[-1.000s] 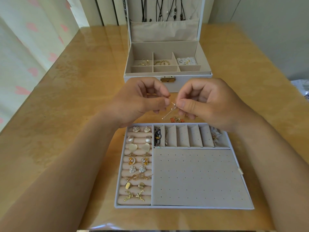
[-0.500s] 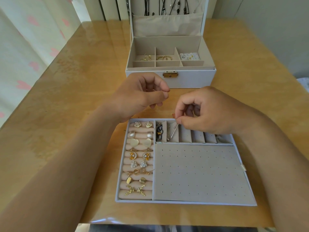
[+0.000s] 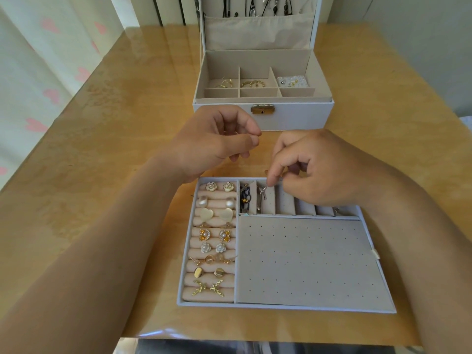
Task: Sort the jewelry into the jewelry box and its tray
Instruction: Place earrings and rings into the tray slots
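Observation:
A white jewelry tray (image 3: 281, 308) lies close to me on the table. Its left rolls hold several pairs of earrings (image 3: 214, 236). Along its top row of slots, a black chain piece (image 3: 245, 198) fills the first one. My right hand (image 3: 327, 167) pinches a thin silver earring (image 3: 262, 194) that hangs into the second slot. My left hand (image 3: 214, 144) hovers above the tray's far left corner, thumb and forefinger pressed together; nothing is clearly visible between them. The open white jewelry box (image 3: 301, 116) stands behind, with rings and beads in its compartments.
The tray's grey perforated panel (image 3: 306, 259) is bare, and the slots to the right of the silver earring are partly hidden by my right hand. Necklaces hang inside the box lid (image 3: 258, 29). A curtain (image 3: 38, 72) hangs at the left.
Both hands held the silver earring above the tray. My left hand let go and stayed up, while my right hand lowered the earring into the second slot.

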